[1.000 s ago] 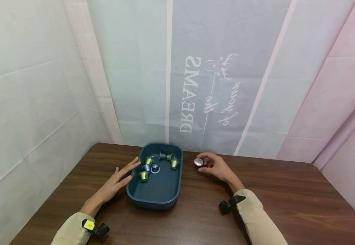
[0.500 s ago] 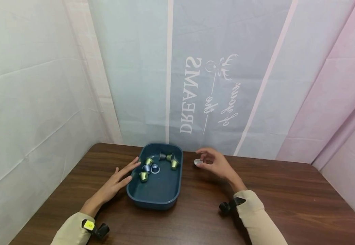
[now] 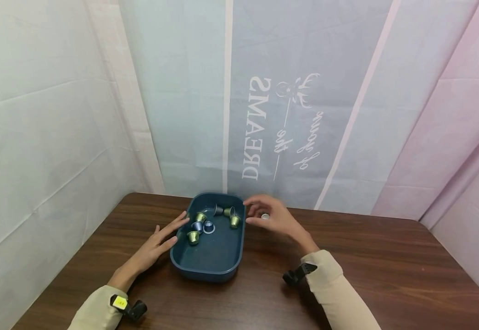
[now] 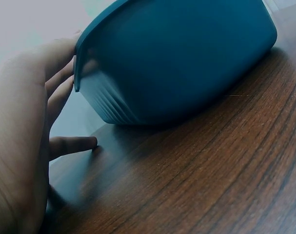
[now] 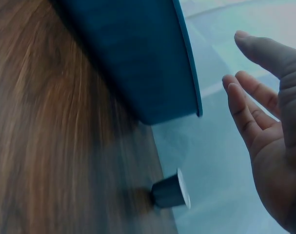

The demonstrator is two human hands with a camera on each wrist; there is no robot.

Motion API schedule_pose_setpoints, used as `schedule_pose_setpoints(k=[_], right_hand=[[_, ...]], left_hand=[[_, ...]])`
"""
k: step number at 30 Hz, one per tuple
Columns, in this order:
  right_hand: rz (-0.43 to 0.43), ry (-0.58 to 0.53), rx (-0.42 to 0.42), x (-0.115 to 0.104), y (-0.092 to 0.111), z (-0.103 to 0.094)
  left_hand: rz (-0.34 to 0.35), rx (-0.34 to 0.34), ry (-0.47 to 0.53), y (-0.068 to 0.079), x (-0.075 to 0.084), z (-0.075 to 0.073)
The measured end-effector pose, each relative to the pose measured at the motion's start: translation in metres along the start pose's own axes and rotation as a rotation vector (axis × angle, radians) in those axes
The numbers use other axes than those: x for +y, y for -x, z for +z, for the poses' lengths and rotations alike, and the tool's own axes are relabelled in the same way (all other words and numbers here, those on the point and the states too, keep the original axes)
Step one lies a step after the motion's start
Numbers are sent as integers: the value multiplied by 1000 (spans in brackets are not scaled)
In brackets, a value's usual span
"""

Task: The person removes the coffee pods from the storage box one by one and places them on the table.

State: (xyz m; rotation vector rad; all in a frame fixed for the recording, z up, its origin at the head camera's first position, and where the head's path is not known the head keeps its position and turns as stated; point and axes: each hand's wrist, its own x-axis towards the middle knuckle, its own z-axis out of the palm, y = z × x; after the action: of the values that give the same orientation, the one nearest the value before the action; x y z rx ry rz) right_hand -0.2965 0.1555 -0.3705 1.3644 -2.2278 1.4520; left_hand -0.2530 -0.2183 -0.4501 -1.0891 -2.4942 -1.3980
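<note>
My left hand [image 3: 150, 251] has its fingers spread over the left rim of a dark blue-green plastic bin [image 3: 208, 277]. In the left wrist view, fingers touch the rim near one corner while the thumb points below it. My right hand [image 3: 276, 219] hovers by the bin's right rim, fingers and thumb apart with nothing between them. Just behind it, partly hidden in the head view, a dark coffee capsule [image 5: 169, 192] stands on the table, its wide pale lid upward. Inside the bin lie several green coffee capsules [image 3: 193, 237], blue capsules [image 3: 198, 226] and a dark one [image 3: 219, 210].
The brown wooden table [image 3: 371, 266] extends to both sides of the bin. A printed cloth [image 3: 293, 128] hangs along its back edge, with pale cloth [image 3: 49, 137] to the left and pinkish cloth [image 3: 462, 137] to the right.
My right hand has come away from the dark capsule and moved left to the bin's right rim; the capsule stays on the table. The left hand and bin look nearly unchanged.
</note>
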Motion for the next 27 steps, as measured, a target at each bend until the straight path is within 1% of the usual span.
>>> schedule_pose_setpoints(k=[5,13,17,22,27], right_hand=[[7,26,-44,11,-11,9],[37,56,-134,7,-29,26],[48,50,-185,6,-35,36],[57,77,-249,4,-43,45],[44,118,-274,2,-51,51]], left_hand=[[4,2,-1,-1,0,-1],[22,11,-9,0,1,-1],[6,8,-6,0,2,-1],[-13,6,5,-1,1,0],[-18,6,11,-2,1,0]])
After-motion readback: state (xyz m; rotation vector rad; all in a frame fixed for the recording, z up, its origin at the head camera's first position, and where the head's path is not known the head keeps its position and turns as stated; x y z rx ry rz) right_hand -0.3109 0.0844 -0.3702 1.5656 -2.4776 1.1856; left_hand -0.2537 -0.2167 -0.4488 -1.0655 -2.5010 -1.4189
